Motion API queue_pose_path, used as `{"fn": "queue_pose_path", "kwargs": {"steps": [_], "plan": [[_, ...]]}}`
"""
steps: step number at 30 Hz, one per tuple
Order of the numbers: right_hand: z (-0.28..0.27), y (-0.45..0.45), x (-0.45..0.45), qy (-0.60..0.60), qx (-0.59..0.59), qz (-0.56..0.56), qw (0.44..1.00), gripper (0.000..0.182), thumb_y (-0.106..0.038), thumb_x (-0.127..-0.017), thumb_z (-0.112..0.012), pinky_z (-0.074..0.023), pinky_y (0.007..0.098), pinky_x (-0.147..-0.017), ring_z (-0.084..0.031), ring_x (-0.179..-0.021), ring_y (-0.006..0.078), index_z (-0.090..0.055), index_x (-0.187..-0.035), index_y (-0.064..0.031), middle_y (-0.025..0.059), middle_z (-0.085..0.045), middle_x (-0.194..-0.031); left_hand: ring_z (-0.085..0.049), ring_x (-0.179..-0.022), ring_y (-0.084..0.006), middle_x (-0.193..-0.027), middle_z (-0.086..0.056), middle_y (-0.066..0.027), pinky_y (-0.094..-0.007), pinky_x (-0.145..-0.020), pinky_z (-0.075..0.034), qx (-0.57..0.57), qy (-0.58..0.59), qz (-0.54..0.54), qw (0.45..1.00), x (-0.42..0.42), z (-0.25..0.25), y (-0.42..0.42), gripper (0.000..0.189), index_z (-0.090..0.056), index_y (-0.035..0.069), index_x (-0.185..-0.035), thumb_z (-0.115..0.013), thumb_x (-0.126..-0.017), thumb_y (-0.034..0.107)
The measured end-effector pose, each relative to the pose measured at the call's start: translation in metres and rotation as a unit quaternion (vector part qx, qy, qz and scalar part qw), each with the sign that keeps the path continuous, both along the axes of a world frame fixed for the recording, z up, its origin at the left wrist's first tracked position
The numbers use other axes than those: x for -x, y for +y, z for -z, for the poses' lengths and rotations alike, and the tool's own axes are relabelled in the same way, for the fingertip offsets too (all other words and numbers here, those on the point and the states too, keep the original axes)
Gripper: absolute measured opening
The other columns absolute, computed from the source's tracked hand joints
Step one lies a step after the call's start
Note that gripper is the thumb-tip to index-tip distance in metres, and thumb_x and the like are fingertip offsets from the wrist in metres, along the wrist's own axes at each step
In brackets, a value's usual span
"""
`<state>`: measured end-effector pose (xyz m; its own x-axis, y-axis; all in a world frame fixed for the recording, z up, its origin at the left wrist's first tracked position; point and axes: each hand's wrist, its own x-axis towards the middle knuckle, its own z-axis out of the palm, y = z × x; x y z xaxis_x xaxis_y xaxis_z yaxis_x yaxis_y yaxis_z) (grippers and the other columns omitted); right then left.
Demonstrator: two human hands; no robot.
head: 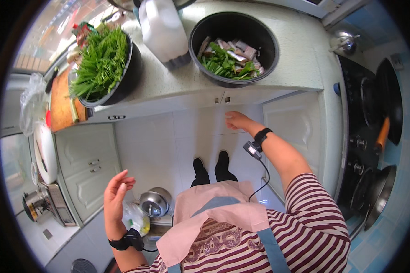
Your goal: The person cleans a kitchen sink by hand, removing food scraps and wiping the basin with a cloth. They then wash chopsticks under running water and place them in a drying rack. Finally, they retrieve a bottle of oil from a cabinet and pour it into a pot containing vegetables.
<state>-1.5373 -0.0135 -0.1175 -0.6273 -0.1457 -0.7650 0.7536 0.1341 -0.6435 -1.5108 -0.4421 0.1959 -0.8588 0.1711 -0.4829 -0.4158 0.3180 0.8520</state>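
Over the floor in front of the counter hangs my right hand, its fingers loosely curled with nothing in them. My left hand is raised near the left cabinet doors, empty, thumb and fingers apart. Neither hand touches anything. On the counter, beyond my right hand, stands a black pot holding silvery cut pieces that look like fish and green leaves. A second black pot, heaped with long green stalks, is at the left. Between the pots is a translucent plastic jug.
A wooden cutting board lies at the left near a clear plastic bag. To the right, a wok with an orange handle and a metal pan sit on the stove. A steel pot is beside me.
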Motion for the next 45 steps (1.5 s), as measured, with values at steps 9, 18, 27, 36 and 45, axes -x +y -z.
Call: {"fn": "queue_pose_path", "kwargs": {"steps": [9,18,27,36,45], "plan": [[0.123,-0.032,0.074,-0.042,0.035,0.183,0.982,0.071,-0.011,-0.077,-0.064,-0.0474,0.0352,-0.07,-0.06,-0.083,0.0207,-0.025,-0.136,-0.0144,0.008,-0.059,-0.096,-0.055,-0.1,-0.0151,-0.106,-0.06,-0.0085,-0.0264,-0.088,-0.041,-0.039,-0.141,0.029,0.989,-0.026,0.16,0.009,0.035,-0.048,-0.001,-0.122,-0.052,-0.088,0.007],[0.203,-0.1,-0.028,0.046,0.058,0.218,0.973,0.069,0.002,-0.075,-0.058,-0.0489,0.03,-0.067,-0.061,-0.082,0.019,-0.023,-0.132,-0.0146,0.0104,-0.061,-0.092,-0.053,-0.104,-0.0186,-0.11,-0.057,-0.0111,-0.0311,-0.09,-0.042,-0.154,-0.185,0.009,0.971,-0.023,0.295,0.021,0.052,-0.038,0.007,-0.133,-0.059,-0.085,0.01],[0.231,-0.012,-0.076,0.166,-0.111,0.18,0.963,0.056,-0.013,-0.087,-0.05,-0.0499,0.0299,-0.068,-0.06,-0.079,0.0185,-0.023,-0.136,-0.0094,0.0108,-0.06,-0.093,-0.044,-0.117,-0.0278,-0.127,-0.044,-0.0136,-0.0362,-0.098,-0.037,0.009,-0.086,0.134,0.987,-0.087,0.316,-0.009,0.07,-0.038,0.003,-0.129,-0.072,-0.068,0.008],[0.171,-0.012,0.058,0.032,-0.12,0.327,0.937,0.054,-0.004,-0.079,-0.057,-0.05,0.0322,-0.072,-0.062,-0.075,0.0208,-0.033,-0.126,-0.0121,0.0101,-0.061,-0.089,-0.051,-0.108,-0.0205,-0.119,-0.053,-0.0136,-0.0338,-0.095,-0.04,0.024,-0.026,-0.176,0.984,-0.056,0.345,-0.125,0.045,-0.044,-0.005,-0.122,-0.06,-0.082,0.006],[0.244,0.024,-0.19,0.187,-0.441,0.01,0.878,0.026,-0.014,-0.077,-0.06,-0.0488,0.0292,-0.06,-0.059,-0.064,0.0186,-0.045,-0.088,0.0036,0.0113,-0.061,-0.075,-0.059,-0.093,-0.0208,-0.096,-0.062,-0.0151,-0.0322,-0.088,-0.043,0.08,-0.008,-0.202,0.976,-0.053,0.358,-0.12,0.032,-0.052,-0.007,-0.109,-0.044,-0.096,0.021]]}}
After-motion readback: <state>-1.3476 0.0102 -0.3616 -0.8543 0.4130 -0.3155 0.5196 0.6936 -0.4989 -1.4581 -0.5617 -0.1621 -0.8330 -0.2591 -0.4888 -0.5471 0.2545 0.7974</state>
